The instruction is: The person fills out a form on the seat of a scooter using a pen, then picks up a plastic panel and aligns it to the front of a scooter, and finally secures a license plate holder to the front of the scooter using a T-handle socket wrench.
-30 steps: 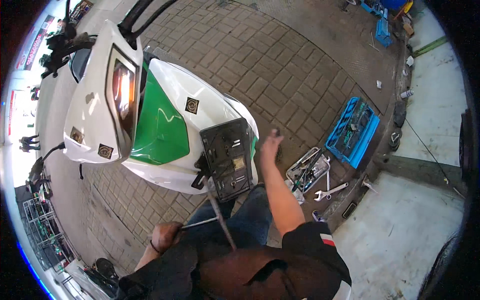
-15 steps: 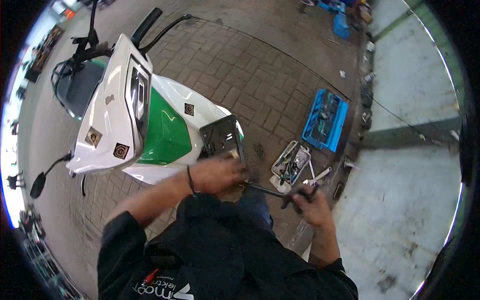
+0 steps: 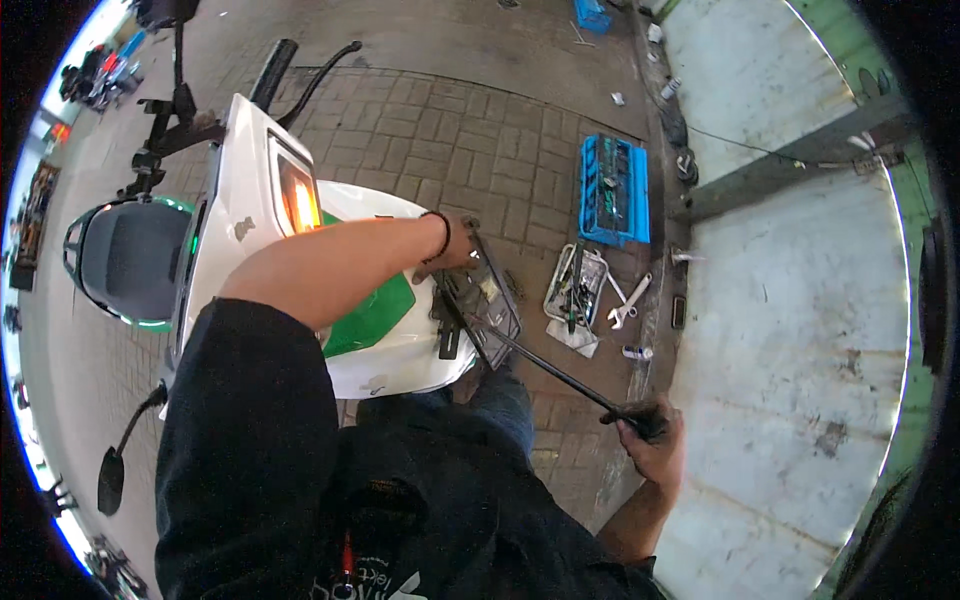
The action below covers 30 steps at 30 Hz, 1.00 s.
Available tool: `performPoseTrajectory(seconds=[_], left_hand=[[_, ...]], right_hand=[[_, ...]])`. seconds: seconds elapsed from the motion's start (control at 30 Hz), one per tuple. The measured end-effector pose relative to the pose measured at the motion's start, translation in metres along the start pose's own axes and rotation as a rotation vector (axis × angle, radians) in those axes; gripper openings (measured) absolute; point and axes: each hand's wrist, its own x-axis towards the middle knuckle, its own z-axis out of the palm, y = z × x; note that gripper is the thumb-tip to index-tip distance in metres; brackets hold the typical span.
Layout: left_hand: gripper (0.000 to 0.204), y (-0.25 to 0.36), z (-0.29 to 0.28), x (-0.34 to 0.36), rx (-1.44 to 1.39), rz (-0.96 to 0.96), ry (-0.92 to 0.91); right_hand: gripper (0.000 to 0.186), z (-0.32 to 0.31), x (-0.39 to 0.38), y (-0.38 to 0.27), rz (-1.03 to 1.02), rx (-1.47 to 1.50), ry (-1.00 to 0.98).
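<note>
A white and green scooter (image 3: 362, 365) stands before me, its front toward the right, with an orange light (image 3: 300, 203) glowing. On its nose is a black rectangular frame (image 3: 495, 262) with a greyish panel inside. My left hand (image 3: 455, 248) reaches across the scooter, fingers curled at the frame's far edge; a small shiny bit shows by the fingertips. My right hand (image 3: 655, 440) is closed round the black handle of a T-handle wrench (image 3: 560, 374). Its long shaft slants up-left to the frame's near part, where I cannot make out what its tip meets.
A blue toolbox (image 3: 640, 195) lies on the brick paving to the right. Nearer are a tray of tools (image 3: 553, 290), an adjustable wrench (image 3: 630, 303) and a small can (image 3: 637, 352). A pale metal wall (image 3: 790, 330) runs along the right side.
My left hand has moved from the frame's near side to its far edge. My right hand has shifted right and down with the T-handle wrench. The scooter's orange light now glows. The view has turned.
</note>
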Motion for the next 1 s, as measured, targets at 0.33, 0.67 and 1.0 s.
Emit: performPoseTrajectory(seconds=[0.33, 0.67, 1.0], left_hand=[[0.024, 0.015, -0.012, 0.007, 0.06, 0.084, -0.138], [0.037, 0.011, 0.0, 0.021, -0.005, -0.036, -0.216], [0.034, -0.008, 0.043, 0.067, -0.054, 0.029, -0.157]], right_hand=[[0.03, 0.039, -0.004, -0.041, -0.412, -0.269, -0.1], [0.029, 0.047, 0.047, -0.08, -0.67, -0.503, -0.212], [0.029, 0.055, 0.071, -0.133, -0.832, -0.824, -0.392]])
